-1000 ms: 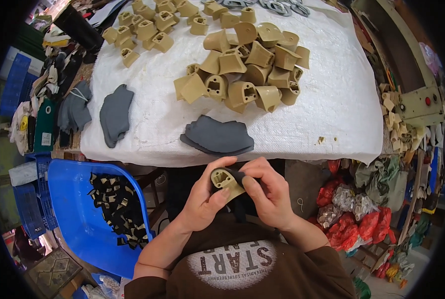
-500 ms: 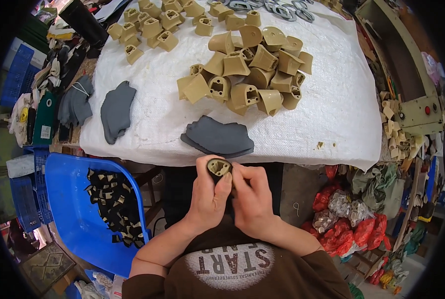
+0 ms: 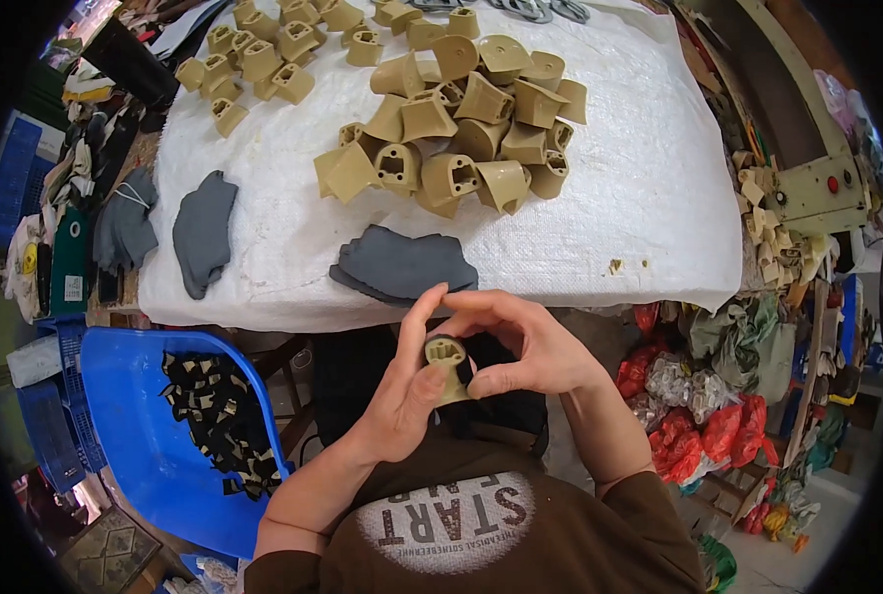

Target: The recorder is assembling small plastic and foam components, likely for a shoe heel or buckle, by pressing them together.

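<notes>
In front of my body, over the table's near edge, I hold a beige plastic shoe heel (image 3: 447,368) with a dark covering piece partly around it. My left hand (image 3: 404,404) is closed on the heel, its thumb lying across the bare beige side. Curled around the heel's other side is my right hand (image 3: 531,346), its thumb against the dark piece and its fingertips behind, partly hidden. Just beyond my hands lies a stack of dark grey cut pieces (image 3: 402,263). A large pile of bare beige heels (image 3: 461,124) is farther back.
White woven sheeting (image 3: 649,218) covers the table. More heels (image 3: 258,59) and dark grey pieces (image 3: 204,233) lie at left. A blue tub (image 3: 135,416) holds several dark-covered heels. Red bags (image 3: 699,441) stand low at right, beneath a machine with a red button (image 3: 823,188).
My right hand has opened wider around the heel and its wrist has swung right. The heel has tilted, showing its bare beige side. The whole view has shifted slightly.
</notes>
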The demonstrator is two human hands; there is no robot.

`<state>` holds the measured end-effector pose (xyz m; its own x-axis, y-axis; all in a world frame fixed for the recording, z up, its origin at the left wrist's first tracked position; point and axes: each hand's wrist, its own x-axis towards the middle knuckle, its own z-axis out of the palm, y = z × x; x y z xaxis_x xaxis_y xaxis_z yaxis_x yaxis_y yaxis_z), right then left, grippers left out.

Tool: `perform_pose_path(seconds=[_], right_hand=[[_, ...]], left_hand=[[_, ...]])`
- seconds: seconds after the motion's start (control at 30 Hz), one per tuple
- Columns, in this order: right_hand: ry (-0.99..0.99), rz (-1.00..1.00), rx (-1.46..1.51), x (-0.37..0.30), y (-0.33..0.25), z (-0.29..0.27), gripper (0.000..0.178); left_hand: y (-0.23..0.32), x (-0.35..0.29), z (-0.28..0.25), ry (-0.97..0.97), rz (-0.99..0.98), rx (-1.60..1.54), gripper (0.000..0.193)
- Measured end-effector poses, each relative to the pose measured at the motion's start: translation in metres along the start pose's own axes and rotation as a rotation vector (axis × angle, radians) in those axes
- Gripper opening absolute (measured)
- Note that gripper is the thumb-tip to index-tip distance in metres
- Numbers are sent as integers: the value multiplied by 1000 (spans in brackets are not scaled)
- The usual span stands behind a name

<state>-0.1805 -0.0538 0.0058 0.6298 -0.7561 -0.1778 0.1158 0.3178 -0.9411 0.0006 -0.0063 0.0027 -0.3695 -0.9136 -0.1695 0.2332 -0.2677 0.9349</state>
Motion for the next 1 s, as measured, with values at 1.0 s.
perform_pose_path(seconds=[1.0], right_hand=[[282,-600,-743,6,15,29,13]], left_hand=[[1,3,7,81,-366,-612,49]])
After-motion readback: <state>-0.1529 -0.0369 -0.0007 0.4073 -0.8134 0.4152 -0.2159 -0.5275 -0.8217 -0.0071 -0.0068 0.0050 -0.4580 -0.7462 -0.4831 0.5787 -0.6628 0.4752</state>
